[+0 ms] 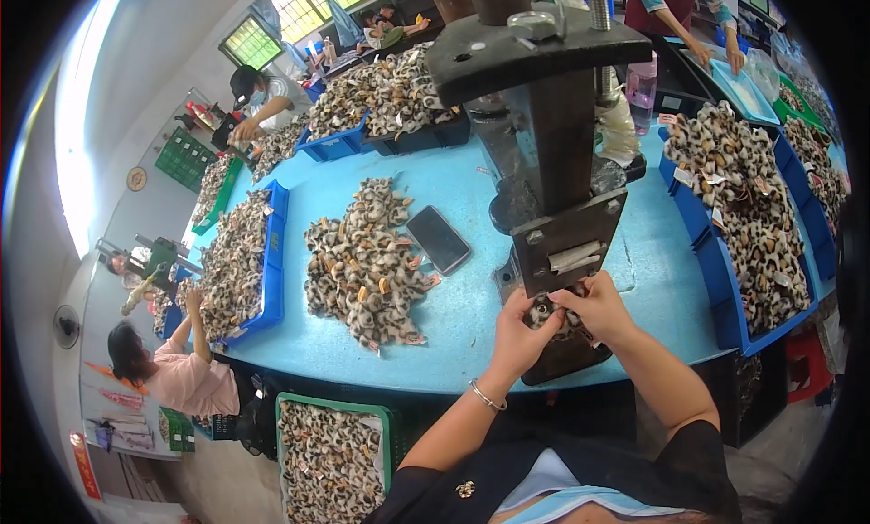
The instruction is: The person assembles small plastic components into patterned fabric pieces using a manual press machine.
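Note:
A small spotted plush piece (pixel 546 310) with a round dark eye is pinched between my two hands. My left hand (pixel 524 332) grips its left side, thumb pressed on top; a metal bangle circles that wrist. My right hand (pixel 598 311) closes on its right side. Both sit at the base of a dark metal bench press (pixel 566 134), right below its slanted plate (pixel 571 243). The underside of the plush is hidden by my fingers. To the left lies a loose heap of similar spotted plush pieces (pixel 362 261), beside a dark phone (pixel 439 239).
Blue trays full of plush pieces stand at the left (pixel 275 252), the back (pixel 333 145) and the right (pixel 720 279) of the blue table (pixel 299 175). A green-rimmed crate (pixel 391 433) is on the floor. A pink bottle (pixel 642 93) stands behind the press. Co-workers (pixel 195 370) work nearby.

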Demonstrator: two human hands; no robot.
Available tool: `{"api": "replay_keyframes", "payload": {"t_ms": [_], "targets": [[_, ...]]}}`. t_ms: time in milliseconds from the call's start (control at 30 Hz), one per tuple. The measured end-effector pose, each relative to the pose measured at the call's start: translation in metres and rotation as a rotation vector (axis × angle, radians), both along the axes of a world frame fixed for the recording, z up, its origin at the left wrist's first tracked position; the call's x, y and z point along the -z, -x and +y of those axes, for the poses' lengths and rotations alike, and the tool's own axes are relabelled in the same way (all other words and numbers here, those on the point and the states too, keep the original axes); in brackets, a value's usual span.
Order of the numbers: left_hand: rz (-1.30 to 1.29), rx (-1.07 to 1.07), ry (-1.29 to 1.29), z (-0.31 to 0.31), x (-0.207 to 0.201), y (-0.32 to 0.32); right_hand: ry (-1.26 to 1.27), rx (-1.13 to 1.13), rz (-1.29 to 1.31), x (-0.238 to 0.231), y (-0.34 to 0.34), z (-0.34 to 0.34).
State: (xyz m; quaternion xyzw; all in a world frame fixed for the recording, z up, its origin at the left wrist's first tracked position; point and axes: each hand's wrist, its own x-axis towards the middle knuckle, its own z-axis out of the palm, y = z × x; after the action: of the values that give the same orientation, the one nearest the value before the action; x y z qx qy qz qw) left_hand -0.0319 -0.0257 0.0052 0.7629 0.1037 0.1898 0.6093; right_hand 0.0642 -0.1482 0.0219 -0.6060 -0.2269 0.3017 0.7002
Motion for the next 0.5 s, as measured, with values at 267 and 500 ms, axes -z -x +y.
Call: {"api": "replay_keyframes", "payload": {"t_ms": [267,500], "targets": [[0.075,0.003,-0.091,0.002,0.013,-0.003,-0.593,0.957,-1.224,-0.098,-0.045,-0.016],[-0.025,0.011,-0.056,-0.002,0.006,-0.01,-0.018,0.407,-0.451,-0.285,-0.118,0.046]]}}
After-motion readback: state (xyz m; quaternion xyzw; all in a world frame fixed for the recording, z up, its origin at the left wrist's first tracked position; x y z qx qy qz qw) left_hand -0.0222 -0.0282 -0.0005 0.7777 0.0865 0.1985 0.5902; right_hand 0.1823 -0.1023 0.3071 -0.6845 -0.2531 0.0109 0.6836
